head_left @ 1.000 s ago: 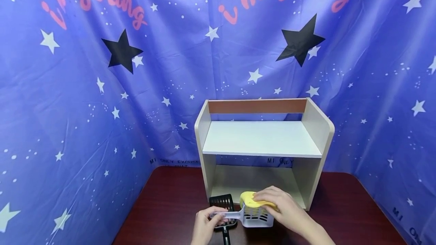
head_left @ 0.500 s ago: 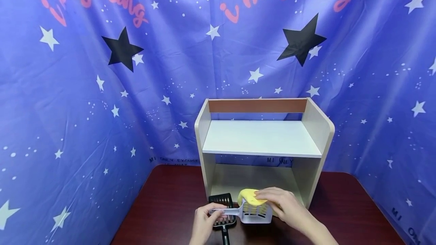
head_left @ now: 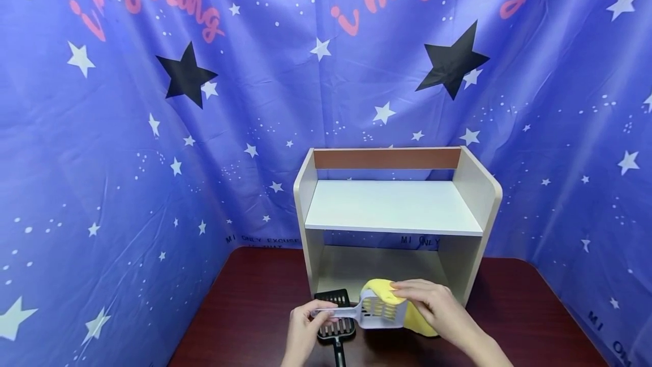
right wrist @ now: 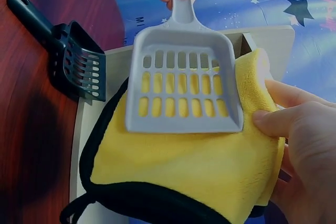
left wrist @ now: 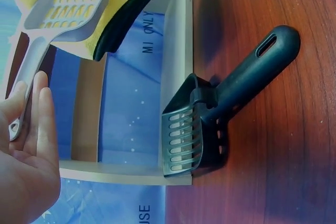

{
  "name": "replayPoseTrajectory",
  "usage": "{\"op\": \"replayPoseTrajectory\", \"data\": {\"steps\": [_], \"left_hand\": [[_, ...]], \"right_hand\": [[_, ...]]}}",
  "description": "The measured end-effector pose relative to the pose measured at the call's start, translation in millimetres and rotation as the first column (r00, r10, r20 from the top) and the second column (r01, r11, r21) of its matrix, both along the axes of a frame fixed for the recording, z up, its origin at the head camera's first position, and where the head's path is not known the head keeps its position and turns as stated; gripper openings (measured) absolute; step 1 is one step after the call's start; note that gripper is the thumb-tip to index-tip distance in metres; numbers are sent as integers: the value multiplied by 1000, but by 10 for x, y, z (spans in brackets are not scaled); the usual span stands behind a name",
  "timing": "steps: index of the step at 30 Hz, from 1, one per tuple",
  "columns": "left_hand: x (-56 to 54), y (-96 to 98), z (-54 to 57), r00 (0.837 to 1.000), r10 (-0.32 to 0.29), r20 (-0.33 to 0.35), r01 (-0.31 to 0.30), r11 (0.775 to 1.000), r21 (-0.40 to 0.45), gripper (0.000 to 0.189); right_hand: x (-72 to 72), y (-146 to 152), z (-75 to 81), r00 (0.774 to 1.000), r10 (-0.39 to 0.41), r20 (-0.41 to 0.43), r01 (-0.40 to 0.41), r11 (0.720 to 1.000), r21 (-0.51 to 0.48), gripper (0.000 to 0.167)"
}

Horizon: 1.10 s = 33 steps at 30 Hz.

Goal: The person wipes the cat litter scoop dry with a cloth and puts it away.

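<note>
A light grey slotted litter scoop (right wrist: pixel 184 80) is held up over the table, its handle pinched between the thumb and fingers of my left hand (head_left: pixel 303 330). My right hand (head_left: pixel 433 303) grips a yellow cloth with black edging (right wrist: pixel 173 161). In the right wrist view the cloth spreads behind the slotted pan, and yellow shows through the slots. A fold of it lies along the pan's side, beside my right thumb. Below the grey scoop, a black slotted litter scoop (left wrist: pixel 191 129) lies on the table, touched by neither hand.
A cream two-tier shelf unit (head_left: pixel 392 208) with a white upper board stands just behind my hands on the dark red table (head_left: pixel 254 299). A blue curtain with stars (head_left: pixel 254 101) hangs around the back and sides.
My right hand has shifted slightly right and up with the cloth, which now hangs down past the scoop's right side. The grey scoop is tilted a little differently; the black scoop stays put.
</note>
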State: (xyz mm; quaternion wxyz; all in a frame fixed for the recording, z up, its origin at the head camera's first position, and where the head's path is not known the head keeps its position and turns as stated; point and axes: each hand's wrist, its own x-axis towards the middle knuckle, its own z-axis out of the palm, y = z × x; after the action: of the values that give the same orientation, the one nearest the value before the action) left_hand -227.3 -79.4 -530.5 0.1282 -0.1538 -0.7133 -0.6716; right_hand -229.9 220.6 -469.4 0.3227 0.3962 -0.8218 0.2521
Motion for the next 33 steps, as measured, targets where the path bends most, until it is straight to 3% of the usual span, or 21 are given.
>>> {"op": "replayPoseTrajectory", "data": {"steps": [14, 25, 33], "left_hand": [[-32, -61, 20, 999, 25, -27, -24, 999, 28, 10], [-31, -73, 32, 996, 75, -45, -75, 997, 17, 11], [-14, -84, 11, 993, 86, -81, -85, 996, 11, 11]], "right_hand": [[46, 82, -24, 992, -123, -8, 122, 990, -69, 53], [89, 135, -104, 980, -198, 34, 201, 973, -110, 49], [70, 139, -128, 964, -238, 117, 252, 959, -133, 45]]}}
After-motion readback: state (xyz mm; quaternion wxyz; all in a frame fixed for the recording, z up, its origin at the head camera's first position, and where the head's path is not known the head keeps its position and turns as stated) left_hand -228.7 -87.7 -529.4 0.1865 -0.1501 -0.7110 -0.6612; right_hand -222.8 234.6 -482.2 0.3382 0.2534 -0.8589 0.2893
